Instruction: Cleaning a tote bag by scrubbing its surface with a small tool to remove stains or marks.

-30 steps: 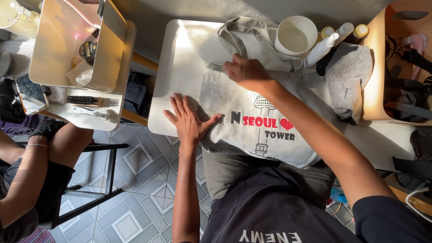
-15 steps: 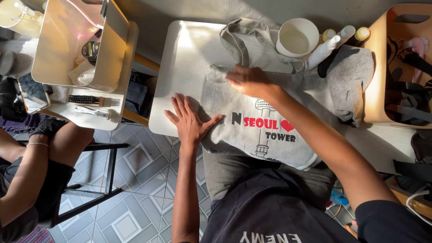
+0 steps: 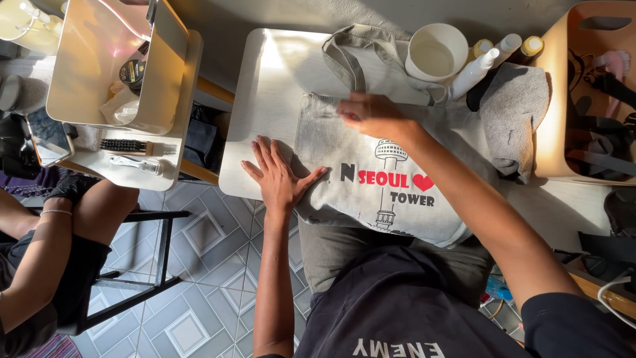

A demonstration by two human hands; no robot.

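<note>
Grey cloth tote bag (image 3: 391,192) is laid flat on white tabletop (image 3: 265,99), printed side up (black tower graphic, red heart, lettering not transcribed), lower edge hanging twd the person's lap.

L hand (image 3: 278,176): flat, fingers fully spread, palm pressed on bag's left edge & partly on tabletop; nothing gripped. R hand (image 3: 374,113): laid on bag's upper edge, just below the handles (image 3: 358,53); fingers loosely curled & slightly blurred, so whether fabric is pinched cannot be told.

Handling (judged): bag is taken as light, soft, limp, no stiffness; creases easily, not fragile, not slippery but may be dragged over the smooth tabletop if pushed w/ one hand only. Best held by the handles or pinched at top corners/side seam; for smoothing, one flat palm as anchor.

Counts:
- tote bag x1, handles x2 (overlapped, 2nd partly hidden)
- own hands x2
- white cup (image 3: 436,53) x1, at bag's top right
- slim bottles (image 3: 493,56) approx x4 beside cup; some partly hidden, exact no. uncertain
- grey towel (image 3: 513,113) x1, right of bag
- beige plastic bins x2: one left (image 3: 112,66), one right (image 3: 563,99)
- hair comb (image 3: 126,146) x1 on left tray
- phone (image 3: 46,136) x1, far left
- other person x1, seated at left, arm w/ bracelet (image 3: 56,212) in view, not touching bag.
</note>
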